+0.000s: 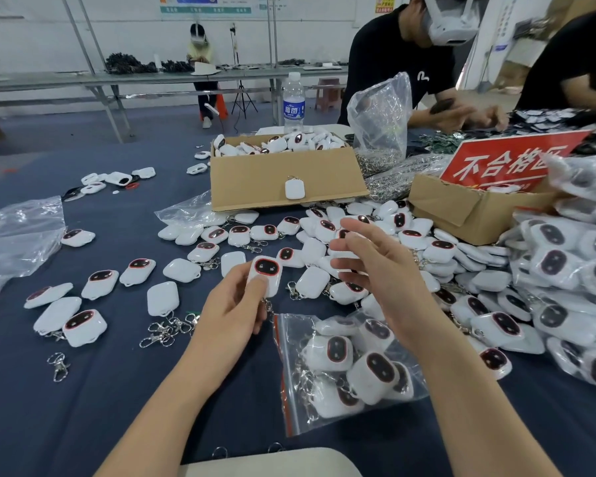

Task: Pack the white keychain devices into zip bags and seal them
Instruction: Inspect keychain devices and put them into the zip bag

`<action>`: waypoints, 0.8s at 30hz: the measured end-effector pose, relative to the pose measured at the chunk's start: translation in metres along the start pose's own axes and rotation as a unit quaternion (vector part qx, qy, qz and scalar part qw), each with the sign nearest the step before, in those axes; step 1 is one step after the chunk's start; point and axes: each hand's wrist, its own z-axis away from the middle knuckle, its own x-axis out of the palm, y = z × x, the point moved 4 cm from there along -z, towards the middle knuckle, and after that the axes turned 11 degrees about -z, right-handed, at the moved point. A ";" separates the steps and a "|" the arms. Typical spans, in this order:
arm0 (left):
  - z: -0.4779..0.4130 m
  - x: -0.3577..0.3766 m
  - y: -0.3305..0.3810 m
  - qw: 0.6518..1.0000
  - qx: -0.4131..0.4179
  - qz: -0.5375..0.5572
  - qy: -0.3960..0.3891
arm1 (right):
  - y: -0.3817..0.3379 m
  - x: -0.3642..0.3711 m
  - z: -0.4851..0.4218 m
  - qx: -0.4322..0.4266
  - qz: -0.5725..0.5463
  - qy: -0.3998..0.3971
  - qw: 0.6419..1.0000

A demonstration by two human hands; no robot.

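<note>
Currently, a white rounded plastic keychain device [265, 271] with a dark, red-rimmed face is gripped in the left hand [234, 304], above the dark blue surface [83, 407]. The right hand [375, 270] is held released beside it, fingers spread. A clear plastic zip bag [291, 342] with a red seal strip, holding more such devices, is laid on the surface beneath the right hand.

Water bottle [294, 101] behind cardboard box [272, 180]; red sign [496, 163] perhaps propped in smaller carton [455, 208] alongside.
</note>
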 end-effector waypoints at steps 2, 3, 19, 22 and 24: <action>0.001 0.000 0.003 1.000 0.004 -0.008 -0.005 | -0.001 0.002 -0.001 -0.014 0.032 -0.006 0.999; 0.000 0.000 0.003 1.000 0.006 -0.011 -0.006 | -0.001 0.003 -0.001 -0.018 0.045 -0.011 0.999; 0.001 -0.025 0.012 0.983 -0.058 -0.088 -0.148 | 0.017 0.024 0.012 0.015 0.359 -0.208 0.910; 0.009 -0.048 0.010 0.932 -0.139 -0.156 -0.297 | 0.022 0.024 0.015 0.048 0.392 -0.241 0.886; 0.018 -0.050 0.011 0.888 -0.176 -0.206 -0.371 | 0.021 0.026 0.017 0.054 0.400 -0.250 0.880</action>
